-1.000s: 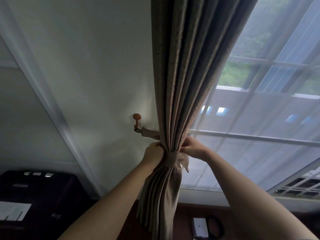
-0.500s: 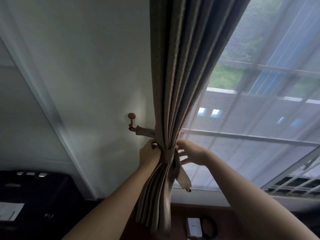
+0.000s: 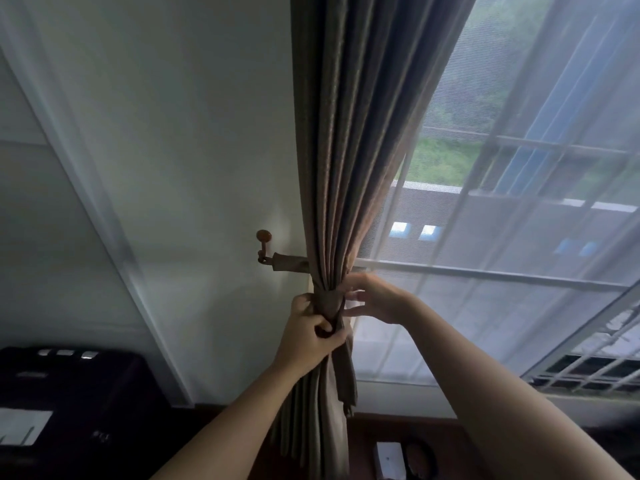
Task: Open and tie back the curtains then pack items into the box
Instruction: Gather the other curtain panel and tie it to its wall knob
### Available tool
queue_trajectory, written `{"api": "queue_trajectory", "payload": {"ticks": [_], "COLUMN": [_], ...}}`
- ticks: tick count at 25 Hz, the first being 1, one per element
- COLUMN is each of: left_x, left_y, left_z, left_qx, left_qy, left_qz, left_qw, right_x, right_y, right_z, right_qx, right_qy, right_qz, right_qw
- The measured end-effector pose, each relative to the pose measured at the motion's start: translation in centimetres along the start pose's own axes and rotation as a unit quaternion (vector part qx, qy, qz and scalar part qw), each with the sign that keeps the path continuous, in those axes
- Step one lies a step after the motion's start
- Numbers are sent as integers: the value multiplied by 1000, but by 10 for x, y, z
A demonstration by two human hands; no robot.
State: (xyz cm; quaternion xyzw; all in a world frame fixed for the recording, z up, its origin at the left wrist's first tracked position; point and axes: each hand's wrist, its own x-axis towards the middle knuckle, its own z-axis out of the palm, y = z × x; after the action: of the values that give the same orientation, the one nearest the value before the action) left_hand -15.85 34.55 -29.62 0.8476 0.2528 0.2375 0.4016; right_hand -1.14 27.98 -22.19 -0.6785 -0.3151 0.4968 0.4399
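Observation:
A heavy brown curtain [image 3: 349, 140] hangs gathered in the middle of the view, left of the window. A fabric tieback band [image 3: 289, 262] runs from a brown wall hook [image 3: 264, 237] and wraps round the gathered folds. My left hand [image 3: 310, 336] is closed on the band's loose end in front of the curtain, just below the wrap. My right hand [image 3: 375, 298] rests against the right side of the bundle with its fingers spread, holding nothing.
A sheer white curtain [image 3: 512, 271] covers the window on the right. A dark case [image 3: 69, 393] stands at the lower left by the white wall. A small white device [image 3: 389, 459] and a dark object lie on a wooden surface below the curtain.
The band's loose end, which hung free half a second ago, is now gripped in my left hand. My right hand has opened its fingers beside the bundle.

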Motion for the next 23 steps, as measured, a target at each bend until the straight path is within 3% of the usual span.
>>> {"api": "queue_trajectory", "payload": {"ticks": [4, 6, 9, 12, 14, 16, 18, 20, 23], "left_x": [2, 6, 11, 11, 9, 5, -1, -3, 5], "left_y": [9, 11, 16, 20, 19, 19, 22, 24, 18], "left_z": [5, 4, -5, -13, -14, -12, -10, -10, -24], "left_qx": [77, 91, 116, 92, 143, 243, 289, 283, 363], "left_qy": [-9, -19, -78, -100, -76, 8, 41, -6, -53], "left_qz": [-13, -17, -18, -18, -7, 9, 24, 59, 140], "left_qw": [997, 996, 990, 991, 987, 970, 956, 957, 920], "right_x": [-3, 0, 9, 12, 9, 8, 7, 7, 8], "right_y": [-6, -5, -8, -12, -12, -11, -11, -9, -4], "right_z": [13, 18, 23, 23, 22, 24, 27, 27, 27], "right_qx": [22, -53, -237, -277, -297, -326, -323, -271, -197], "right_qy": [34, 76, 182, 209, 215, 231, 244, 240, 228], "right_qz": [-3, -16, -43, -52, -67, -88, -100, -95, -65], "right_qw": [999, 996, 953, 936, 928, 912, 909, 927, 951]}}
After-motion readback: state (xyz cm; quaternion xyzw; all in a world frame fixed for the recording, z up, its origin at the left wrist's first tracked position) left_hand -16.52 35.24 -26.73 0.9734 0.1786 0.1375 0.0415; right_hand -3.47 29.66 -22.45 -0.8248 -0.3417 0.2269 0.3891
